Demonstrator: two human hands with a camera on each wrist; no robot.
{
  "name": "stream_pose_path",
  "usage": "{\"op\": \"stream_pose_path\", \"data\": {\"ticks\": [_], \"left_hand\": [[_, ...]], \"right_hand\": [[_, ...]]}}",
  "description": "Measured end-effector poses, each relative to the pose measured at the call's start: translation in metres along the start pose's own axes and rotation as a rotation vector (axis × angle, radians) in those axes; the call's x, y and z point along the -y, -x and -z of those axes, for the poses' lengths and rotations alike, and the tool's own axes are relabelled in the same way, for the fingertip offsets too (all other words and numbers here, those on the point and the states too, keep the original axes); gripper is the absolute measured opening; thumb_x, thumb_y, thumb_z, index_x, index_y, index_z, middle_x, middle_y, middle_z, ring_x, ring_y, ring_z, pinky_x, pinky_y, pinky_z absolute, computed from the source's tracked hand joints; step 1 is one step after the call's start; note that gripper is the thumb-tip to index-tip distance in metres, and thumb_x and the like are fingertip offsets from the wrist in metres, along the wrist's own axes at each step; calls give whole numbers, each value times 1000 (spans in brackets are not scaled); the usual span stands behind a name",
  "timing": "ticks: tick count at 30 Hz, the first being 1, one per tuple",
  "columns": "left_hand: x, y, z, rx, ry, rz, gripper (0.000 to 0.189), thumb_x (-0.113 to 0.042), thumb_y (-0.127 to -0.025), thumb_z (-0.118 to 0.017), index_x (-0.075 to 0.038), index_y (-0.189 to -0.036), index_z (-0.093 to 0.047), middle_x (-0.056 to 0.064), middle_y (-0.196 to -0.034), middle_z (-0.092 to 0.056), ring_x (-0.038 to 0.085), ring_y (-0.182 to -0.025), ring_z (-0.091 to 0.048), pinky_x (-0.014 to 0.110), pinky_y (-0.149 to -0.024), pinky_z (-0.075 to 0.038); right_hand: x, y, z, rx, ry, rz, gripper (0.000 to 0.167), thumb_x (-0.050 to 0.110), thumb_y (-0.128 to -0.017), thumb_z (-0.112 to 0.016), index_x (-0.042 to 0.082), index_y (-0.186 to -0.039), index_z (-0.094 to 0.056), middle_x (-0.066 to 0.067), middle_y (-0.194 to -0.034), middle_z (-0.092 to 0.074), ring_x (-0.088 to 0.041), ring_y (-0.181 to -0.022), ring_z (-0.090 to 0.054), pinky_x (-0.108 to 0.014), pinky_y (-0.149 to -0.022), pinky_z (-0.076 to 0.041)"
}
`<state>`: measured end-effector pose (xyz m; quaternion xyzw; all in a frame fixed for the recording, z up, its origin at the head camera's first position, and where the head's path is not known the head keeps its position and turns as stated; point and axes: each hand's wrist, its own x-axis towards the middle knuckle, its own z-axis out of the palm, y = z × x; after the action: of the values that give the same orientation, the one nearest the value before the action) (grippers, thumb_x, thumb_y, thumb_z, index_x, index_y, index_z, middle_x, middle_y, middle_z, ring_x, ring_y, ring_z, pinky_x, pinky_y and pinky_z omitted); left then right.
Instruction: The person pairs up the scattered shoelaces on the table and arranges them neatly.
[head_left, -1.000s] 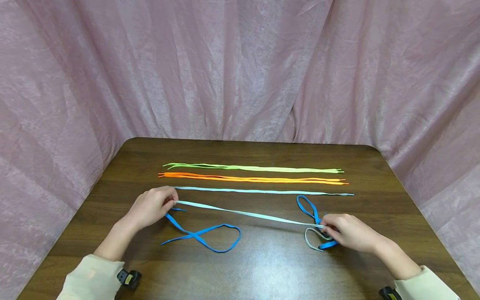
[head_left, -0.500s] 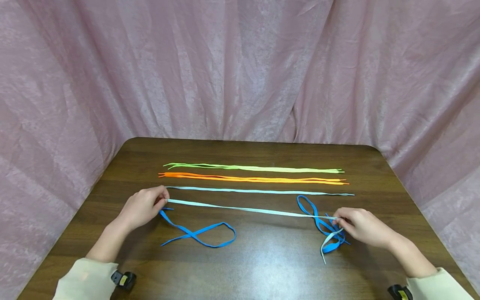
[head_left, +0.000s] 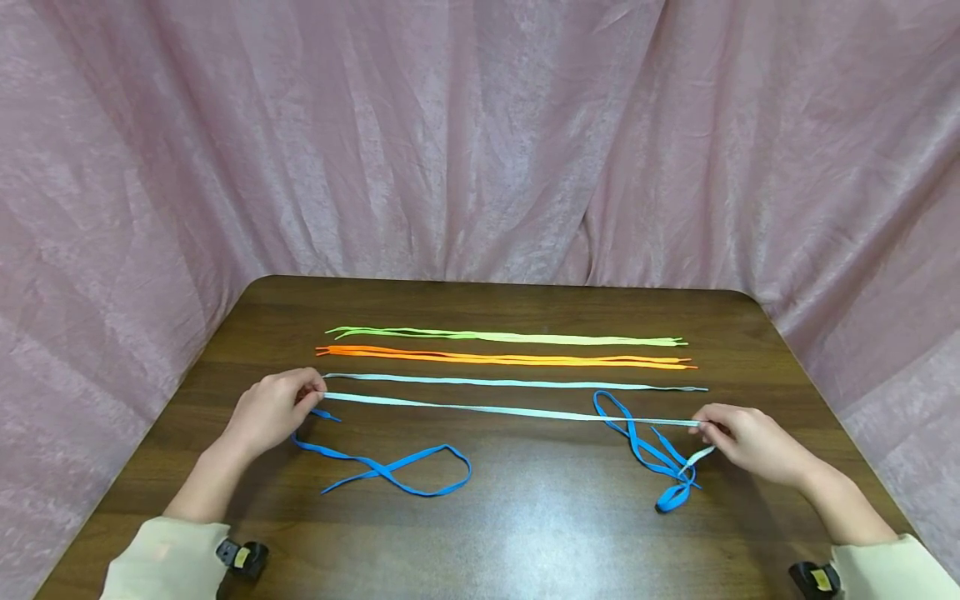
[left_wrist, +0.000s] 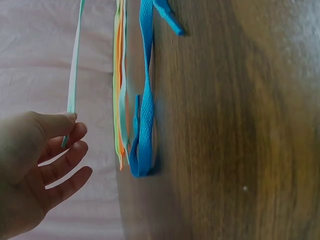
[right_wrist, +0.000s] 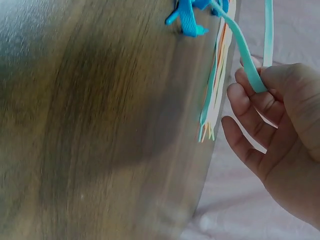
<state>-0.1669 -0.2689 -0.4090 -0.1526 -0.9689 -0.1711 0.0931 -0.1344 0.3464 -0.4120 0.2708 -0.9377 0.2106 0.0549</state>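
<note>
A pale mint shoelace stretches nearly straight between both hands, above the table. My left hand pinches it close to one tip; in the left wrist view the tip pokes out below thumb and forefinger. On the other side my right hand pinches the lace between thumb and fingers, and a loose tail hangs from that grip toward a bundled blue shoelace. Below my left hand lies another blue shoelace, crossed over itself in a loop. A second mint shoelace lies straight just behind the held one.
Farther back, orange shoelaces and yellow-green shoelaces lie in straight parallel rows across the brown wooden table. A pink curtain hangs behind the table's far edge.
My hands have moved apart, left hand leftward and right hand rightward and slightly back, drawing the mint shoelace longer and level. Its loose tail on the right has become shorter.
</note>
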Motion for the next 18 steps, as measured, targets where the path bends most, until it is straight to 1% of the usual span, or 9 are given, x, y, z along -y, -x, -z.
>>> {"op": "stream_pose_path", "data": {"ticks": [2, 4, 6, 8, 11, 14, 18], "left_hand": [[2, 0, 2, -9, -7, 10, 7, -10, -83, -65, -16, -85, -62, -6, -68, -55, 10, -53, -41, 27, -45, -30], [4, 0, 3, -24, -14, 20, 6, -10, -83, -65, -16, -84, -62, -5, -68, -56, 10, -53, -42, 27, -45, -31], [7, 0, 4, -38, -21, 30, 7, -10, -82, -66, -16, -84, -62, -5, -68, -56, 11, -54, -43, 28, -45, -32], [9, 0, 5, -50, -22, 41, 7, -10, -82, -66, -16, -83, -62, -5, -67, -57, 11, -54, -44, 28, -46, -32], [14, 1, 6, -56, -20, 64, 7, -10, -82, -66, -16, -82, -62, -4, -68, -57, 12, -55, -45, 28, -46, -33], [18, 2, 8, -61, -16, 87, 4, -12, -82, -66, -13, -82, -63, -3, -70, -59, 12, -55, -47, 29, -45, -34], [25, 4, 11, -67, -22, 106, 5, -15, -84, -65, -12, -82, -63, -3, -69, -59, 13, -56, -48, 29, -45, -34]], "right_hand": [[-3, 1, 1, -2, 9, -25, 19, -3, -84, -60, 16, -84, -63, 11, -74, -62, 4, -65, -55, -20, -54, -44], [-6, 2, 2, -16, 29, -32, 19, -2, -83, -61, 16, -84, -63, 12, -73, -60, 6, -64, -51, -19, -53, -41], [-10, 3, 2, -35, 43, -27, 19, -3, -82, -62, 16, -84, -63, 13, -71, -58, 7, -61, -46, -19, -52, -38], [-13, 3, 2, -53, 61, -11, 19, -3, -81, -63, 16, -84, -62, 13, -70, -56, 8, -61, -44, -19, -51, -37], [-16, 5, 3, -65, 76, -3, 20, -4, -80, -64, 16, -83, -62, 14, -69, -56, 8, -62, -45, -19, -51, -38], [-18, 6, 5, -62, 77, -14, 20, -5, -80, -64, 15, -83, -62, 13, -70, -58, 8, -64, -48, -20, -52, -40], [-22, 8, 5, -69, 81, -20, 21, -6, -79, -64, 15, -82, -62, 13, -70, -58, 7, -64, -49, -19, -53, -40]]}}
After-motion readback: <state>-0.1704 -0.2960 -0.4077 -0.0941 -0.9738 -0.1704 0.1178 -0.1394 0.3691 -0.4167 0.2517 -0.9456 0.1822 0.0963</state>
